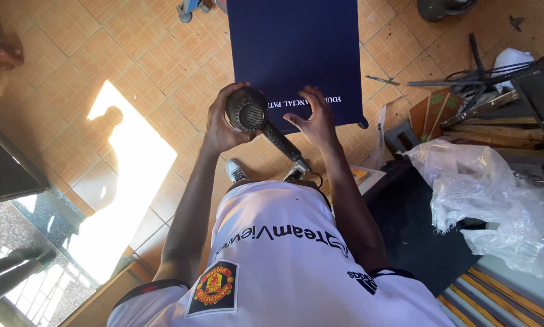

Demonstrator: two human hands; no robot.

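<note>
My left hand (220, 124) grips the round barrel of a black hair dryer (251, 115), whose grilled back end faces the camera and whose handle slants down to the right. My right hand (314, 118) has its fingers spread and rests on the lower edge of a dark blue panel (293, 42) with white lettering, just right of the dryer's handle. Below the hands I see my white sports shirt (278, 260) and two grey-white shoes (235, 171) on the tiled floor.
Orange floor tiles (133, 60) with a bright sun patch lie to the left. A crumpled clear plastic bag (496, 200) sits at right on a dark surface. Wood strips, cables and tools (478, 109) clutter the upper right. Another person's foot (6, 57) shows at far left.
</note>
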